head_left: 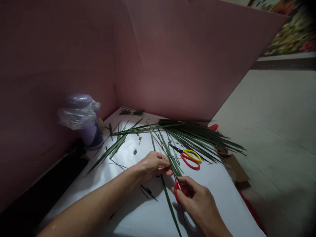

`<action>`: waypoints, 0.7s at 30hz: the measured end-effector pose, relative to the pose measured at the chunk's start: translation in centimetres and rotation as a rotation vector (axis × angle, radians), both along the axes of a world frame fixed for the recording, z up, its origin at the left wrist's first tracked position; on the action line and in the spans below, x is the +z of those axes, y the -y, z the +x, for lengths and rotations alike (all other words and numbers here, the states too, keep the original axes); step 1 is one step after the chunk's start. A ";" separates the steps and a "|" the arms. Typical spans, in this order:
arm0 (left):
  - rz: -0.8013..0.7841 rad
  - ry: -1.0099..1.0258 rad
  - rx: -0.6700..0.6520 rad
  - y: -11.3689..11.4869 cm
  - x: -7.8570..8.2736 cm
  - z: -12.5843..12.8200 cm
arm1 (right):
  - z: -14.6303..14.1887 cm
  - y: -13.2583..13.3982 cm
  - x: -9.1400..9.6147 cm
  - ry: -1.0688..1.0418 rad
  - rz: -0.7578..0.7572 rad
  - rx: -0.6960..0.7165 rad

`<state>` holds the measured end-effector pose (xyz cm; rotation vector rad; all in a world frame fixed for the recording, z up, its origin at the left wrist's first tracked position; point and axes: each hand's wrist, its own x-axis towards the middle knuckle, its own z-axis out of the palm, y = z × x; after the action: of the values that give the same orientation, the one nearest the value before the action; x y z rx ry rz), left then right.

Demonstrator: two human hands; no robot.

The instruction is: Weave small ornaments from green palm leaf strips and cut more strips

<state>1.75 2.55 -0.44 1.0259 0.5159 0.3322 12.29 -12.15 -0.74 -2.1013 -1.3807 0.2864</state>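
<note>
My left hand pinches a long green leaf strip against the white table, fingers closed on it. My right hand grips small red-handled scissors, their blades pointing up at the leaf just beside my left fingertips. A second pair of scissors with one yellow and one red handle lies on the table just beyond my hands. A pile of long green leaves fans out across the far part of the table.
A purple container wrapped in clear plastic stands at the table's left back corner. Pink panels wall the back and left. Leaf scraps lie scattered. A red object and cardboard sit at the right edge, above pale floor.
</note>
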 end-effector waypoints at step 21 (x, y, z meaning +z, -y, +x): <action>-0.010 -0.013 -0.008 -0.1 -0.3 0.2 | -0.4 -0.1 -0.1 0.096 0.023 0.010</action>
<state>1.91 2.60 -0.75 1.0206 0.5245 0.3153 11.91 -12.05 -0.84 -2.1141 -1.4433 0.1755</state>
